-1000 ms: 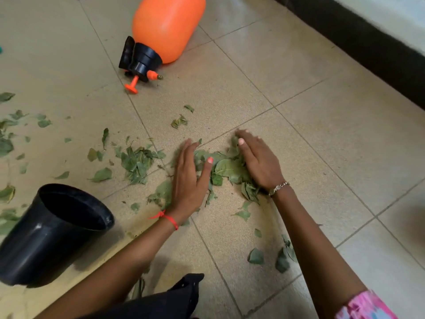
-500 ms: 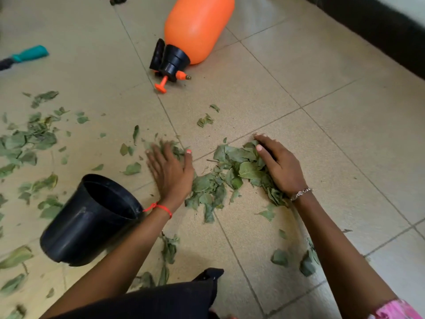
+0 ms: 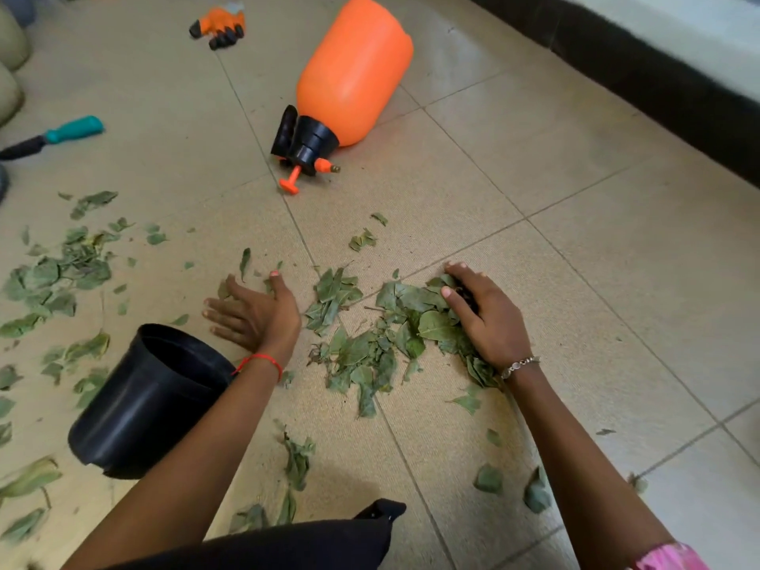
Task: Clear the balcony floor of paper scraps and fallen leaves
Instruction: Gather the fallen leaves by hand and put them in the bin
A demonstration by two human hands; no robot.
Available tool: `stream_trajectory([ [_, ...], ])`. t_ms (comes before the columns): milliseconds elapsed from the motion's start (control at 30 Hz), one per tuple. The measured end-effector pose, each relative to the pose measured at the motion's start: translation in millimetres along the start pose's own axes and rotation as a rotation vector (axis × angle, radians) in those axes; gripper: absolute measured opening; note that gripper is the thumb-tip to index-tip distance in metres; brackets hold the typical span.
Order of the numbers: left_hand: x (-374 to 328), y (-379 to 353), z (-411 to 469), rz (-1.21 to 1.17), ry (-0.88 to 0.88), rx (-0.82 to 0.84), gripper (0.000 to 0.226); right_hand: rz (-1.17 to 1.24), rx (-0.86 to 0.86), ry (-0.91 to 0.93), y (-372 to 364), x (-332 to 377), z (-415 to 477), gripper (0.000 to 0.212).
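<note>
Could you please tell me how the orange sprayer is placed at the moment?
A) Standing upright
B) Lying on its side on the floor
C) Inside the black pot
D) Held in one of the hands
B: the orange sprayer lies tipped over on the floor, with its black pump head towards the camera.

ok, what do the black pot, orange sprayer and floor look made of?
Black pot: probably thin plastic, semi-gloss, soft highlight streaks on its wall.
Orange sprayer: moulded plastic, smooth satin sheen; black cap likely plastic too.
Floor: beige tiles, likely ceramic, matte, fine grainy texture, grout lines.
</note>
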State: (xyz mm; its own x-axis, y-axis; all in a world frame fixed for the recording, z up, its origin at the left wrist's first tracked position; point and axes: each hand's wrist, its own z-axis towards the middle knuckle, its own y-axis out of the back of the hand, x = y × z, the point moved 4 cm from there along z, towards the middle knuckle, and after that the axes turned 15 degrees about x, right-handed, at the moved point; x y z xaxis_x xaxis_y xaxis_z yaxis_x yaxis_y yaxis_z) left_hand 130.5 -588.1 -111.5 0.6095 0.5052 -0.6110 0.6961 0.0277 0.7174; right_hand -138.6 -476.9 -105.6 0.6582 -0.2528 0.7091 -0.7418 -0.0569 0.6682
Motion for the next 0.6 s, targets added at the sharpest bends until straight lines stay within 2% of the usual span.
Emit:
stream_trajectory([
  [33, 1.4, -3.0, -0.3, 0.012, -0.032, 0.022, 0.065, -0.007, -0.001, 0.0, 0.4, 0.4, -0.5, 0.068],
  [100, -0.8, -9.4, -1.7, 0.022, -0.205, 0.053, 0.064, -0.014, -0.004, -0.002, 1.0, -0.2, -1.4, 0.066],
  [200, -9.9, -8.7, 0.3, -0.086, -0.411, 0.041, 0.057, -0.012, -0.004, -0.001, 0.1, -1.6, -1.4, 0.063],
  [300, -15.4, -1.1, 13.1, -0.008, -0.304, -0.046, 0.06, -0.014, 0.0, 0.001, -1.6, -2.1, -0.3, 0.067],
  [400, -20.4, -1.2, 30.4, 0.024, -0.192, 0.008, 0.064, -0.018, -0.002, 0.005, -1.8, -1.8, 0.4, 0.077],
  [600, -49.3, -31.0, 30.2, 0.144, -0.552, 0.265, 0.049, -0.032, -0.001, 0.007, -1.6, -2.1, 1.2, 0.077],
])
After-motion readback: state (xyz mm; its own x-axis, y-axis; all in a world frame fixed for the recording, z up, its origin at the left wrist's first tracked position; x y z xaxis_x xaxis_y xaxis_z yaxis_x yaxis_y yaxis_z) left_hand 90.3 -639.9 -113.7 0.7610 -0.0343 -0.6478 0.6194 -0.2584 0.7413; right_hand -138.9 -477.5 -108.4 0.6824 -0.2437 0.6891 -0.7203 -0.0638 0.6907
